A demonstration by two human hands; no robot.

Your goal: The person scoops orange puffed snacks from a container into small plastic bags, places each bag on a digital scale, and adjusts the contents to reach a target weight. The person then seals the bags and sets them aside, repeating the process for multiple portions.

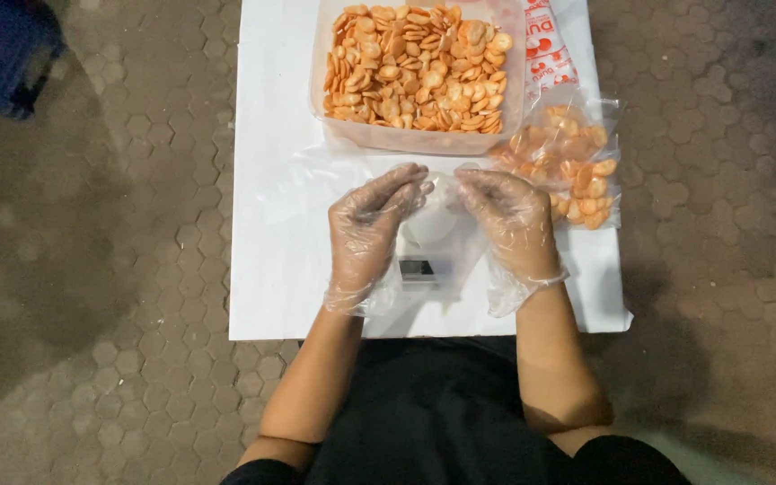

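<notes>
Over a white table (271,269) on hexagonal paving, my left hand (365,229) and right hand (514,224), both in loose clear disposable gloves, pinch with fingers together the mouth of an empty thin clear plastic bag (433,220), which hangs between them above a small digital scale (419,269) near the table's front edge. I judge the film almost weightless, limp and slippery against the gloves, best gripped at its top edge, one side per hand. Behind, a translucent rectangular tub (339,130) is heaped with small round orange crackers (415,67), likely light and brittle. Just right of my right hand lies a filled clear bag of the same crackers (577,162).
</notes>
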